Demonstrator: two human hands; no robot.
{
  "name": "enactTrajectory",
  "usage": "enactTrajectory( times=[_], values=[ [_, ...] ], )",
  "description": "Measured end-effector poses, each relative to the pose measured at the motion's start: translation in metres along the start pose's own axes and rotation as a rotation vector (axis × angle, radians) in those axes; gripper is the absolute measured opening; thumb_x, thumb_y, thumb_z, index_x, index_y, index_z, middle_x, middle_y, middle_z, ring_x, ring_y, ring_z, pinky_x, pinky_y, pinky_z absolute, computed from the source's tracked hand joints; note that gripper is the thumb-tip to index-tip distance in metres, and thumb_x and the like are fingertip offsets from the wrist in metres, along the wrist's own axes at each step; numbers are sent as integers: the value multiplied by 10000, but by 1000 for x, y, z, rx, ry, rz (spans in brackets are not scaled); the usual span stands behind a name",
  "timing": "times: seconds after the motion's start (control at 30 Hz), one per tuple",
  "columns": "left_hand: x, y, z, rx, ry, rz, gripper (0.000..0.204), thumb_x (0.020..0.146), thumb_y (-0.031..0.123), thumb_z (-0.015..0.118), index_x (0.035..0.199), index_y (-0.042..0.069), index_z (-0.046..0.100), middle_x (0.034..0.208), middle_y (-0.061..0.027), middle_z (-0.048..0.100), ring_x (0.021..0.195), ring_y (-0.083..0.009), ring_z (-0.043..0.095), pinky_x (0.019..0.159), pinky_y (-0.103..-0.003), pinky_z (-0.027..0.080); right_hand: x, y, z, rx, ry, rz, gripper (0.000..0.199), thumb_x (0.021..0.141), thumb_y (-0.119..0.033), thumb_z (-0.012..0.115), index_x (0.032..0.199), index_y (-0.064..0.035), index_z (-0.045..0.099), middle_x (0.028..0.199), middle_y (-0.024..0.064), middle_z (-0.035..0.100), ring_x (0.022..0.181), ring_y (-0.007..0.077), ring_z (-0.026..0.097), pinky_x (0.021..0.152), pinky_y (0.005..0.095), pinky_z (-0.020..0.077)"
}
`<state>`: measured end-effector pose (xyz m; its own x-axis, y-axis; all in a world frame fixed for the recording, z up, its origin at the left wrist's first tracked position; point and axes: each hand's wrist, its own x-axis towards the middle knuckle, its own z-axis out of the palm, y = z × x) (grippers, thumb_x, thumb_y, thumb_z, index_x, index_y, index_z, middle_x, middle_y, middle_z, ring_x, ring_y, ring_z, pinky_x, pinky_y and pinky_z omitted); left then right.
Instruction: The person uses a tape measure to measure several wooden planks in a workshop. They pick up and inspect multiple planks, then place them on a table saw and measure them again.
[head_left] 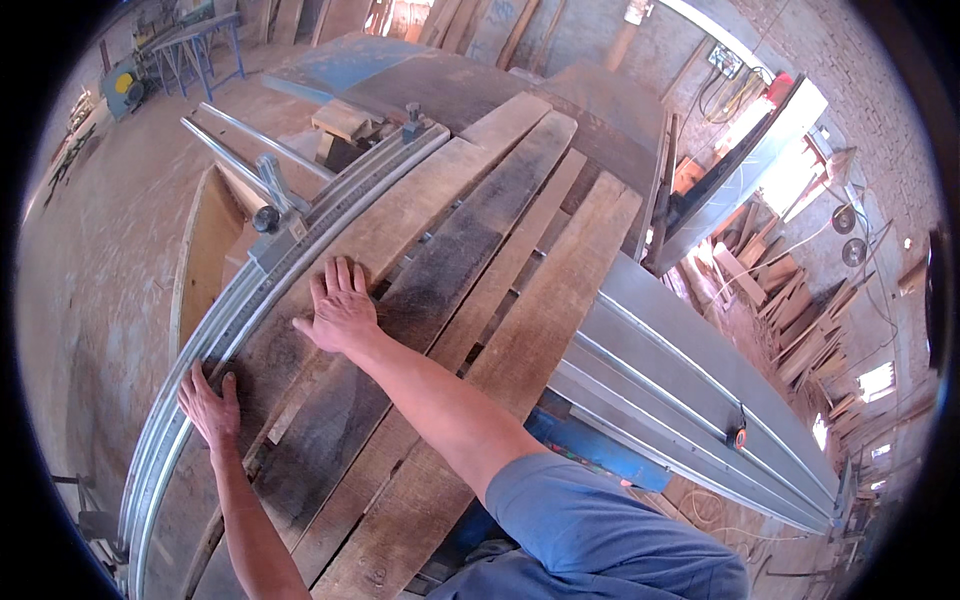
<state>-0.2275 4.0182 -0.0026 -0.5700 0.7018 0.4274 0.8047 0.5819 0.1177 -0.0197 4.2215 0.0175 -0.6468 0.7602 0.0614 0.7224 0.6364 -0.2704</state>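
Several long, rough wooden boards [545, 280] lie side by side on a sliding saw table, with narrow gaps between them. My right hand [342, 308] lies on the leftmost board [395, 222], palm down with the fingers spread. Nearer to me and further left, my left hand [212, 408] rests at that board's outer edge, against the metal rail [160, 455]. Its fingers are stretched out along the edge, thumb apart. Neither hand grips anything. Dark stains mark some of the boards.
A clamp-like stop with a black knob [266, 219] sits on the rail at the left. The ribbed grey metal table [680, 340] extends right, carrying an orange-and-black tape measure [738, 437]. Wood offcuts [790, 290] are piled at the far right. A blue trestle [200, 50] stands far left.
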Motion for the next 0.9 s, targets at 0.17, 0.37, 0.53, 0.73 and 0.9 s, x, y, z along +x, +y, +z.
enactTrajectory(
  times=[0.17,0.37,0.53,0.73,0.9],
  values=[
    [0,2,-2,4,6,-8,649,849,408,625,1348,32,449,1320,-216,481,1242,-396,413,1083,-496,270,0,-1,-1,-5,-7,-6,851,886,-609,476,1431,26,322,1528,252,209,1437,386,132,1154,527,79],
    [-1,5,-7,15,-21,-39,630,855,417,617,1332,34,463,1299,-213,493,1234,-389,422,1080,-491,278,0,-2,-3,-13,-31,-5,859,882,-615,476,1440,19,318,1533,242,216,1440,385,131,1155,533,79],
    [0,5,-7,13,19,-22,615,858,407,620,1328,40,470,1291,-209,500,1227,-384,429,1082,-487,278,-1,-2,-3,-15,-6,-4,868,877,-626,474,1445,13,325,1538,233,223,1442,381,136,1152,540,83],
    [-2,13,-12,38,14,-35,606,853,375,627,1332,39,468,1302,-203,497,1235,-377,426,1089,-479,274,0,-1,0,-14,8,-17,869,873,-624,486,1421,31,326,1519,261,220,1429,387,144,1147,535,82],
    [0,11,-8,37,9,-48,595,848,350,636,1333,47,469,1305,-193,497,1230,-369,431,1085,-477,279,1,-1,2,2,33,-25,873,860,-629,502,1410,32,347,1511,262,234,1421,390,157,1142,536,90]
  ],
)
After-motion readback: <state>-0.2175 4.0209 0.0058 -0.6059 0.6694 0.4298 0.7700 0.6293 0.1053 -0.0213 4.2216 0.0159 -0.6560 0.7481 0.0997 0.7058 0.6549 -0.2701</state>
